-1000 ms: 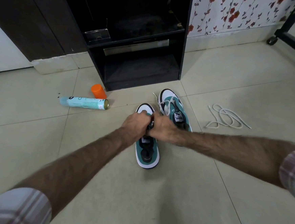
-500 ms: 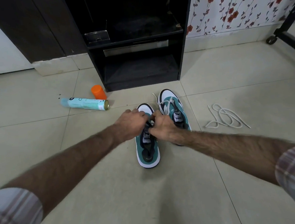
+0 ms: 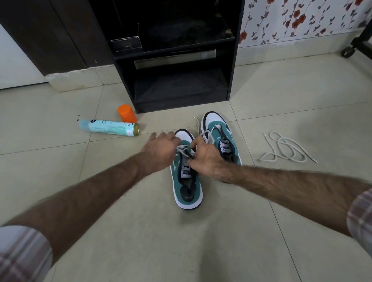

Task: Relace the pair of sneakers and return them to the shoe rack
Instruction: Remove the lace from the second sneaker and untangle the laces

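Two teal-and-white sneakers stand side by side on the tiled floor (image 3: 311, 108), toes toward the black shoe rack (image 3: 175, 79). Both hands work over the left sneaker (image 3: 187, 185). The right hand (image 3: 206, 159) has its grip clenched on the white lace (image 3: 182, 150) at the eyelets. The left hand (image 3: 160, 148) reaches over the toe end (grip state cannot be determined; fingers partly blurred). The right sneaker (image 3: 218, 129) carries a loose lace. A spare lace (image 3: 286, 149) lies coiled to the right, well apart.
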